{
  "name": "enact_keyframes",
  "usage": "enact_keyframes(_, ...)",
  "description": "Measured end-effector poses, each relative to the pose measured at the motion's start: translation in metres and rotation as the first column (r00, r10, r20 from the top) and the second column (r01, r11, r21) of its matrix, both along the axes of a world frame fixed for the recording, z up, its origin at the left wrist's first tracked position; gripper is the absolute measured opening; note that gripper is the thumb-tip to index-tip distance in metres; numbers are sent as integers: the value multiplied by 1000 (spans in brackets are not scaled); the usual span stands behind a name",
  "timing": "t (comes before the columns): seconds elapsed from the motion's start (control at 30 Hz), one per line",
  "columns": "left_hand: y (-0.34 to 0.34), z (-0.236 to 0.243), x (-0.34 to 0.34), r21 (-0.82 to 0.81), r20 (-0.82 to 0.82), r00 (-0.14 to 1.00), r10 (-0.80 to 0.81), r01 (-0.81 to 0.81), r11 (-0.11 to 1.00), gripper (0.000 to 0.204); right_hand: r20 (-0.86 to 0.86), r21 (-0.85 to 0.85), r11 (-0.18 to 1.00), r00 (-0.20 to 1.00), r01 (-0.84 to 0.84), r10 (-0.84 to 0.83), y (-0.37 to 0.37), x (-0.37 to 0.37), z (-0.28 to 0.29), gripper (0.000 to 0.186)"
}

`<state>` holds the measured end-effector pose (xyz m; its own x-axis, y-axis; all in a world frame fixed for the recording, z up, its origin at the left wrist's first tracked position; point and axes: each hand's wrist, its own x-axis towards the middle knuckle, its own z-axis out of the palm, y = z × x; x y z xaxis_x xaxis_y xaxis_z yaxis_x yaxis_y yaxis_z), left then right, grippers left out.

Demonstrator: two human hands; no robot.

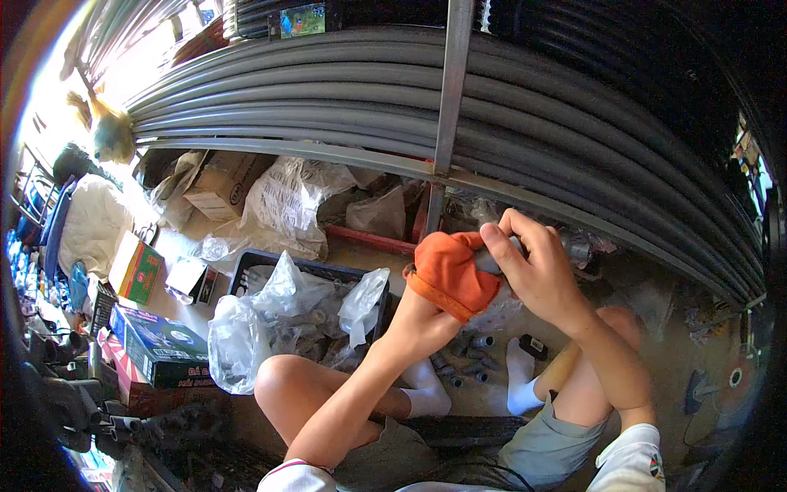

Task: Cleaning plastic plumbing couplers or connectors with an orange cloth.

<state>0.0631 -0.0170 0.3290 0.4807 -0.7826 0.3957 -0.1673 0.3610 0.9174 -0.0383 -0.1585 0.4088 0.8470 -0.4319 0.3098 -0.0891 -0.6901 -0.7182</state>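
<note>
In front of me, an orange cloth [453, 275] covers the fingers of my left hand [428, 318], which is closed in it around one end of a grey plastic pipe fitting [489, 261]. The cloth hides those fingers and much of the fitting. My right hand [537, 266] grips the fitting's other side, thumb on top and fingers curled round it. Below my hands, several small grey pipe fittings [482, 343] lie on the floor between my feet.
A black crate [246, 261] with clear plastic bags [287, 299] stands left of my hands. Boxes [160, 348] are stacked farther left. A metal rack post [453, 90] and long grey pipes [328, 90] rise ahead. A small black object [534, 348] lies by my right foot.
</note>
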Motion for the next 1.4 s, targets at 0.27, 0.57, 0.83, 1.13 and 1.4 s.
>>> enact_keyframes(0.27, 2, 15, -8, -9, -367, 929, 43, -49, 999, 38, -16, -54, 998, 1000, -26, 25, 3, 1, -11, 44)
enact_keyframes(0.57, 6, 18, -3, -18, -456, 888, 64, -81, 997, 34, -93, -66, 995, 994, -70, 64, 9, 3, -10, 37)
enact_keyframes(0.83, 5, 15, 0, -4, -419, 906, 54, -62, 998, 37, -118, -54, 996, 991, -71, 64, 8, 2, -7, 36)
enact_keyframes(1.13, 1, 18, 10, -208, 662, 704, 258, -157, 965, 64, -135, -8, 1000, 990, 30, -31, -5, 0, -4, 61)
enact_keyframes(1.4, 2, 12, -10, -40, -172, 984, 52, -60, 997, 35, -117, -13, 999, 993, -35, 34, 6, -1, -2, 59)
